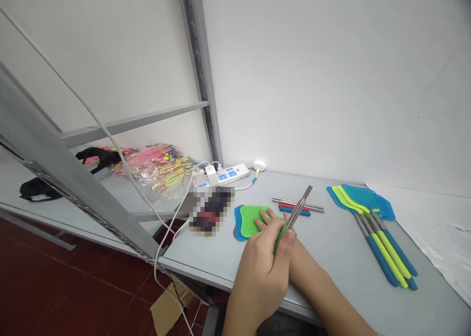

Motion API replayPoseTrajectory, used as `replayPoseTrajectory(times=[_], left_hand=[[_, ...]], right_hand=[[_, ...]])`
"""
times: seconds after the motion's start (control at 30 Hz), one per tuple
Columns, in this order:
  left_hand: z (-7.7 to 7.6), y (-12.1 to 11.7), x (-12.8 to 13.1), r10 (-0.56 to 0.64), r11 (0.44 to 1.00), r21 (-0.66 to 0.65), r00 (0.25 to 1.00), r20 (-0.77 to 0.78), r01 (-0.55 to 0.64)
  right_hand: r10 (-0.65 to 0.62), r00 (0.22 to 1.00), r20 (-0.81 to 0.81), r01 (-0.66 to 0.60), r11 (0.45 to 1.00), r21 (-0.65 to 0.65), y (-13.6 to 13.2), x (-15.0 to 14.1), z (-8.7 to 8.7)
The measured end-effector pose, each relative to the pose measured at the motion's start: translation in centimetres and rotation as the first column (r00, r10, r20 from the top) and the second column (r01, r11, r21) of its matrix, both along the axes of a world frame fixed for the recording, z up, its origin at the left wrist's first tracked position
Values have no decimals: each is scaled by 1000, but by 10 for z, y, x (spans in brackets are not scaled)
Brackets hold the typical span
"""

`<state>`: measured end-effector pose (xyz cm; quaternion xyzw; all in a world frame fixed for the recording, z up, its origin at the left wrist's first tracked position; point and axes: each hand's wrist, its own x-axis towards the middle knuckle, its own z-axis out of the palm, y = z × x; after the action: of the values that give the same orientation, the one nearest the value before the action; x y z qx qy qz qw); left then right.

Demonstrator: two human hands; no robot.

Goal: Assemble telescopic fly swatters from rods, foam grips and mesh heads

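My left hand point(262, 262) is closed around a green handle grip point(280, 238), from which a slim metal rod point(300, 207) slants up to the right. Reaching across behind it, my right hand point(270, 217) lays its spread fingers on a green perforated fly swatter head point(252, 223); its palm and thumb are mostly hidden by the left hand. Under the green head, a blue swatter head point(239, 225) and a sliver of a red one stick out. Beyond my hands, loose metal rods point(314, 208) lie with a red grip point(290, 206) and a blue grip point(294, 212).
Several blue and yellow-green fly swatters point(382, 247) are grouped on the right of the grey table point(331, 287). A white power strip point(228, 175) with cables and a blurred dark item point(211, 212) stand left. Metal shelf posts point(200, 56) rise beside plastic-wrapped colourful goods point(154, 164).
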<state>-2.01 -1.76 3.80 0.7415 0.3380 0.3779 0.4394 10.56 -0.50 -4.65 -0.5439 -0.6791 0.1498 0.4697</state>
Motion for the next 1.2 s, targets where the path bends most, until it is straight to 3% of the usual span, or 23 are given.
replayPoseTrajectory(times=[0.07,0.17,0.3,0.4,0.57,0.77,0.87,0.97,1.1,1.2], left_hand=[[1,-1,1,-32,999,34,999,-37,33],[0,-5,8,-121,989,67,986,-114,129],[-6,-16,21,-191,969,109,954,-233,221],[-11,-23,28,-215,961,113,940,-266,252],[-13,-26,30,-238,955,102,927,-288,277],[-6,-21,27,-263,953,83,931,-254,292],[-1,-20,26,-263,952,87,932,-248,292],[1,-19,25,-276,946,94,925,-260,309],[-3,-17,27,-252,952,87,913,-321,293],[-8,-14,28,-269,947,86,913,-307,309]], right_hand=[[-13,987,160,21,999,-48,4,5,0],[-42,897,440,146,968,-206,12,13,0],[94,839,535,175,886,-430,19,14,6],[169,810,561,152,864,-480,17,10,9],[53,796,603,194,921,-337,12,6,9],[20,791,611,238,910,-339,13,6,10],[26,793,609,241,904,-353,7,6,3],[-36,792,609,263,921,-287,-11,9,-12],[-132,778,615,188,982,-27,-42,19,-36],[-265,769,581,144,958,247,-56,29,-45]])
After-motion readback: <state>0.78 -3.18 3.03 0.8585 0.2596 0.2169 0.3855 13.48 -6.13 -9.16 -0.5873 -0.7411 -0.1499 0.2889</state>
